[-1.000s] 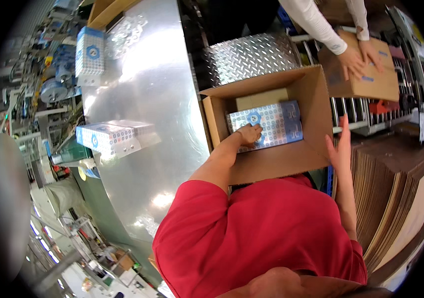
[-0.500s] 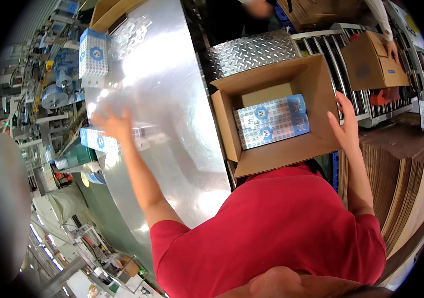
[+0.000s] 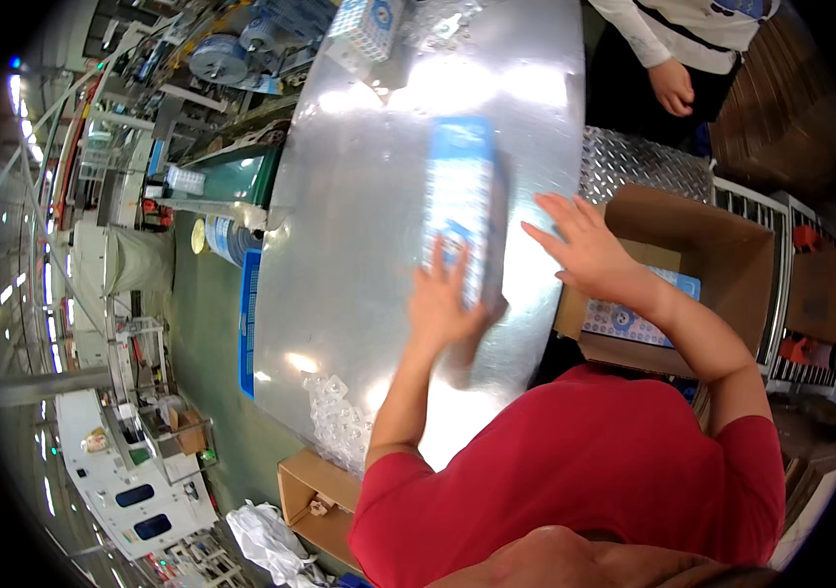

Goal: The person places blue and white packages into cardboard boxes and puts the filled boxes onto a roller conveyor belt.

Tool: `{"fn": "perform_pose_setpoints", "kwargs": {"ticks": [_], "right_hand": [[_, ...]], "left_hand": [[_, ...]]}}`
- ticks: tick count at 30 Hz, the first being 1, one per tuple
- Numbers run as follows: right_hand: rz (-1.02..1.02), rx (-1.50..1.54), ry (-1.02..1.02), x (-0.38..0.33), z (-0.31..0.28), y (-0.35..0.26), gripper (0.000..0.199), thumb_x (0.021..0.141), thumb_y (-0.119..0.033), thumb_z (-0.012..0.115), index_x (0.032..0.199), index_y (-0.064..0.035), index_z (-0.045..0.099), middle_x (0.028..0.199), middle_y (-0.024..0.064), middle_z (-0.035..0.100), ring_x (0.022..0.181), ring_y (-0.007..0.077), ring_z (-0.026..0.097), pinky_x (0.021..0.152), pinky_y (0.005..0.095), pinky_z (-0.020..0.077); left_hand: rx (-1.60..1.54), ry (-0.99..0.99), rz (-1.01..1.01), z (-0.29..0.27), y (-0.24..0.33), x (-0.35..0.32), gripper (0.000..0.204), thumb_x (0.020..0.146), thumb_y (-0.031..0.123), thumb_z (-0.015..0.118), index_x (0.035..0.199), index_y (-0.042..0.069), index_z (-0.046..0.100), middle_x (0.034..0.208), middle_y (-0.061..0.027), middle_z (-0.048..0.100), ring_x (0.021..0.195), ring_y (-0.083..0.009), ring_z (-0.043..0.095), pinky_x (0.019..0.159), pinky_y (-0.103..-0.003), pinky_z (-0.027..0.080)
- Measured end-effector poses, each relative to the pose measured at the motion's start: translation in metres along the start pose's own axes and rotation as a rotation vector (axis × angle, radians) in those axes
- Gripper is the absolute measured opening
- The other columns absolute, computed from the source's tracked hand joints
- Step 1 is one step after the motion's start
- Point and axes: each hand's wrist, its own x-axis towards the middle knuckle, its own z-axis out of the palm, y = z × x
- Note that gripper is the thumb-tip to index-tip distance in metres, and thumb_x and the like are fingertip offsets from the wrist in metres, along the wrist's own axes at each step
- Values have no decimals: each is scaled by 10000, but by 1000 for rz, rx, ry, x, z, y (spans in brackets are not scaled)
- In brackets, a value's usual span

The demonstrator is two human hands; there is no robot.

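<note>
A long blue-and-white patterned carton (image 3: 459,181) is over the metal table (image 3: 359,245), blurred by motion. My left hand (image 3: 445,302) grips its near end, fingers on top and thumb at the right side. Whether the carton touches the table, I cannot tell. My right hand (image 3: 585,250) is open and empty, fingers spread, between that carton and the brown cardboard box (image 3: 668,220). Inside the open box lie similar patterned cartons (image 3: 624,318), partly covered from sight by my right forearm.
Another patterned carton (image 3: 364,39) stands at the table's far end beside clear plastic pieces (image 3: 438,24). More clear plastic pieces (image 3: 340,421) lie at the near left edge. Beyond the box runs a roller conveyor (image 3: 781,255). A co-worker's hand (image 3: 671,86) is at the far right.
My left hand has brought the carton from the table's left edge toward the middle. My right hand has left the box's right wall and moved left over the table side. The view has turned.
</note>
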Motion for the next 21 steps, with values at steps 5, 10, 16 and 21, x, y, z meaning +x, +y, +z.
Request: {"fn": "perform_pose_setpoints", "kwargs": {"ticks": [5, 10, 16, 21], "right_hand": [[-175, -142, -267, 51, 36, 4, 926, 569, -142, 786, 1374, -230, 339, 1460, 94, 241, 1364, 282, 185, 1100, 528, 108], [-136, -80, -291, 61, 35, -7, 942, 540, -105, 783, 1366, -245, 352, 1460, 81, 252, 1367, 270, 181, 1102, 535, 99], [-109, -73, -264, 59, 34, -6, 937, 528, -128, 793, 1356, -239, 369, 1440, 95, 284, 1366, 278, 180, 1100, 545, 79], [-105, 15, -262, 58, 34, -4, 869, 534, -138, 794, 1316, -231, 427, 1375, 97, 369, 1348, 283, 221, 1096, 550, 83]], "left_hand": [[-405, -131, 150, -11, -5, -10, 808, 657, 286, 692, 1375, 157, 344, 1433, -213, 236, 1152, -403, 409, 897, -452, 437], [-676, 487, -259, 60, -143, 30, 728, 755, 183, 686, 1354, 2, 314, 1416, -227, 253, 1289, -377, 285, 1057, -437, 257], [-466, 960, -673, 61, -251, 83, 860, 676, 203, 753, 1346, -29, 267, 1324, -246, 338, 1232, -383, 339, 1019, -438, 305], [-397, 999, -1048, 47, -288, 114, 917, 623, 302, 794, 1327, -17, 300, 1282, -236, 392, 1192, -381, 389, 970, -445, 363]]}}
